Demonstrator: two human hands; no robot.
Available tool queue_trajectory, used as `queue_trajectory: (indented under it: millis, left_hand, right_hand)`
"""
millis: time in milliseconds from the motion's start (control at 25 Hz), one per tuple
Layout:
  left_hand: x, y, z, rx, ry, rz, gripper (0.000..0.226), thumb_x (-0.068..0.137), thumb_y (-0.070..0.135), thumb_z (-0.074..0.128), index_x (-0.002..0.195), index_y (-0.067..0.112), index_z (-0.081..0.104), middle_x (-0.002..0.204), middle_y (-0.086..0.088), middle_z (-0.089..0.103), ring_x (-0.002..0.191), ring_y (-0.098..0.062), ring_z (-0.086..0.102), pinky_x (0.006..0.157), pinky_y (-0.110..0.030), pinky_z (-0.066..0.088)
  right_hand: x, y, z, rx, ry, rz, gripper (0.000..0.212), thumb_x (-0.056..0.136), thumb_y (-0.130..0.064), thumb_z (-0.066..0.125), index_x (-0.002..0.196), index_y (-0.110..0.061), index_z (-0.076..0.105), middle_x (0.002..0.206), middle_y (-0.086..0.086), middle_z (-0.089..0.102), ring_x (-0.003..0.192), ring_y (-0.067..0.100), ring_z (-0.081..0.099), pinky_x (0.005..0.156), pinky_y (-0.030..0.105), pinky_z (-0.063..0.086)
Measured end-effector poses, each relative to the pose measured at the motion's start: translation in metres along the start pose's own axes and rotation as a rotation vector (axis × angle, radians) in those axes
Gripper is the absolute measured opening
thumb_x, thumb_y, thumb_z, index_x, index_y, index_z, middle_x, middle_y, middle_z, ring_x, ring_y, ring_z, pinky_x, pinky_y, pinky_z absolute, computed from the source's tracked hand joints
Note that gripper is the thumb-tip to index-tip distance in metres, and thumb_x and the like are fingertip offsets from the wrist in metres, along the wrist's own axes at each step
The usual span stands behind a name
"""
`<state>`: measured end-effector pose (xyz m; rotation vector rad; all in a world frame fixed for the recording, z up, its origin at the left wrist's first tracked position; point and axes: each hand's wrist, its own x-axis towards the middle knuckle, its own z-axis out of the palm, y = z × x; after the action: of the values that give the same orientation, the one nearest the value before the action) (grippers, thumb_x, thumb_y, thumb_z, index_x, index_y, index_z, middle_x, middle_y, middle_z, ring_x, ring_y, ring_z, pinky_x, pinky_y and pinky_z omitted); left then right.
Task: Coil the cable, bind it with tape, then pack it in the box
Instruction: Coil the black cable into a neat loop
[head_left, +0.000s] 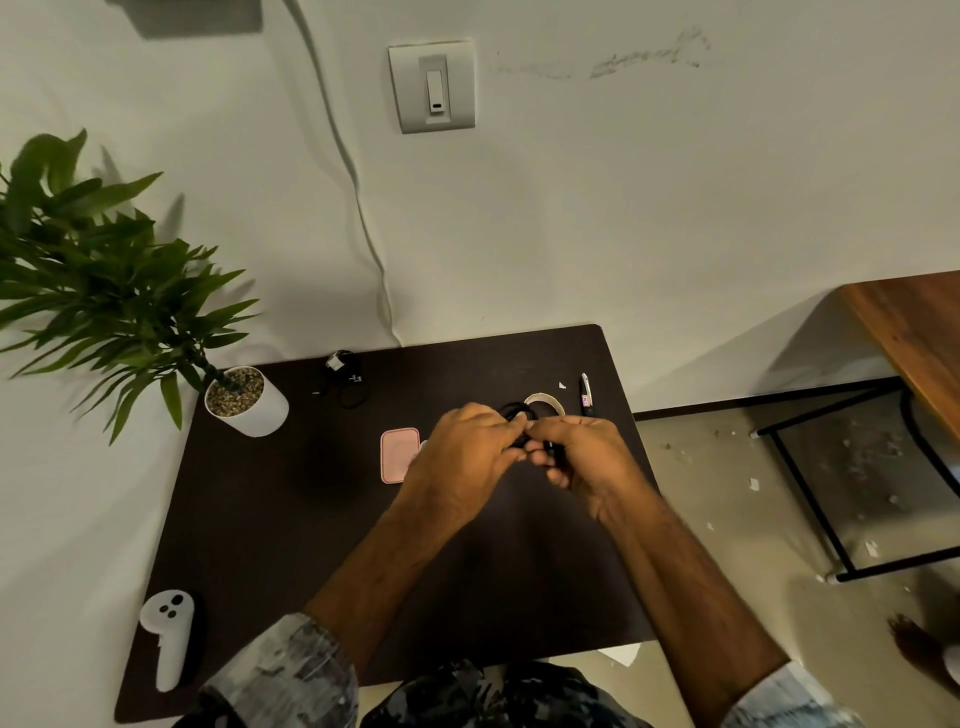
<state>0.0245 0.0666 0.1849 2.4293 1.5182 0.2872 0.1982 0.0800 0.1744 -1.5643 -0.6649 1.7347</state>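
Both hands meet above the dark table (291, 519): left hand (462, 462) and right hand (582, 457) pinch the black cable (519, 413) between their fingertips, its loops rising just behind them. The tape roll (545, 401) lies just behind the cable, the pink box (397, 453) just left.

No legible text, apparently.

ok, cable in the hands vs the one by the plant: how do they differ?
The held cable is off the table, gripped by the left hand and right hand and mostly hidden. The far cable lies loose and untouched near the plant pot, with a pale plug showing. Both are thin and black.
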Motion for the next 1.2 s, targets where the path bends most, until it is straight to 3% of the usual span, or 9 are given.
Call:
queue_trajectory:
  millis: [200, 320, 520, 760, 880, 1000, 1120, 1200]
  left_hand:
    - [0.006, -0.002, -0.001, 0.138, 0.004, 0.011, 0.048, 0.108, 0.035, 0.046, 0.152, 0.017, 0.048, 0.139, -0.001, 0.063, 0.134, -0.018, 0.049, 0.124, -0.034, 0.019]
    - [-0.002, -0.002, -0.003, 0.151, 0.080, 0.049, 0.041, 0.104, 0.031, 0.056, 0.140, 0.011, 0.061, 0.129, -0.007, 0.069, 0.129, -0.024, 0.057, 0.123, -0.042, 0.028]
    - [-0.008, -0.005, -0.004, 0.286, 0.247, 0.122, 0.039, 0.094, 0.035, 0.068, 0.122, 0.009, 0.073, 0.109, -0.009, 0.076, 0.113, -0.028, 0.069, 0.114, -0.054, 0.043]
    - [-0.005, -0.011, 0.000, 0.325, 0.396, 0.194, 0.027, 0.094, 0.026, 0.063, 0.107, 0.008, 0.078, 0.091, -0.009, 0.076, 0.094, -0.027, 0.074, 0.105, -0.051, 0.053]
    - [-0.004, -0.015, 0.002, 0.232, 0.325, 0.191, 0.028, 0.098, 0.024, 0.056, 0.105, 0.004, 0.076, 0.091, -0.012, 0.073, 0.090, -0.030, 0.072, 0.100, -0.051, 0.056]
    - [0.000, -0.015, -0.001, 0.008, 0.180, 0.065, 0.024, 0.104, 0.019, 0.053, 0.106, 0.002, 0.070, 0.097, -0.013, 0.068, 0.090, -0.028, 0.062, 0.083, -0.047, 0.055]
    - [0.001, -0.010, 0.000, -0.309, 0.150, -0.131, 0.020, 0.107, 0.018, 0.049, 0.103, 0.007, 0.065, 0.095, -0.006, 0.063, 0.087, -0.020, 0.057, 0.078, -0.037, 0.049]
    - [0.003, -0.008, -0.004, -0.461, 0.144, -0.285, 0.026, 0.109, 0.024, 0.045, 0.101, 0.011, 0.065, 0.092, 0.003, 0.065, 0.083, -0.014, 0.061, 0.072, -0.020, 0.048]
  right_hand:
    - [0.001, -0.007, 0.000, 0.092, -0.058, 0.131, 0.016, 0.088, -0.011, 0.081, 0.073, -0.005, 0.081, 0.064, 0.006, 0.073, 0.046, 0.007, 0.063, 0.042, 0.020, 0.053]
    - [0.003, -0.010, 0.000, 0.147, -0.081, 0.180, 0.023, 0.087, -0.010, 0.082, 0.064, -0.007, 0.081, 0.065, 0.006, 0.074, 0.047, 0.007, 0.066, 0.043, 0.020, 0.054]
    - [0.000, -0.013, 0.000, 0.252, -0.139, 0.277, 0.016, 0.088, -0.007, 0.080, 0.071, -0.006, 0.077, 0.063, 0.005, 0.072, 0.044, 0.006, 0.065, 0.040, 0.019, 0.054]
    - [0.002, -0.013, 0.002, 0.285, -0.184, 0.374, 0.014, 0.087, -0.011, 0.079, 0.075, -0.007, 0.074, 0.062, 0.001, 0.071, 0.043, 0.004, 0.064, 0.039, 0.018, 0.053]
    - [0.002, -0.015, 0.004, 0.293, -0.216, 0.368, 0.012, 0.086, -0.015, 0.082, 0.080, -0.007, 0.076, 0.064, 0.002, 0.072, 0.045, 0.005, 0.065, 0.040, 0.019, 0.054]
    - [0.002, -0.016, 0.007, 0.183, -0.238, 0.290, 0.025, 0.089, -0.028, 0.084, 0.075, -0.008, 0.079, 0.063, 0.003, 0.072, 0.044, 0.006, 0.065, 0.039, 0.019, 0.053]
    - [-0.001, -0.020, 0.010, -0.116, -0.140, 0.095, 0.044, 0.094, -0.051, 0.075, 0.070, -0.015, 0.080, 0.064, 0.004, 0.073, 0.045, 0.008, 0.066, 0.037, 0.020, 0.049]
    - [-0.001, -0.021, 0.009, -0.402, 0.014, -0.108, 0.053, 0.098, -0.061, 0.063, 0.080, -0.013, 0.076, 0.068, 0.004, 0.076, 0.050, 0.011, 0.069, 0.038, 0.021, 0.047]
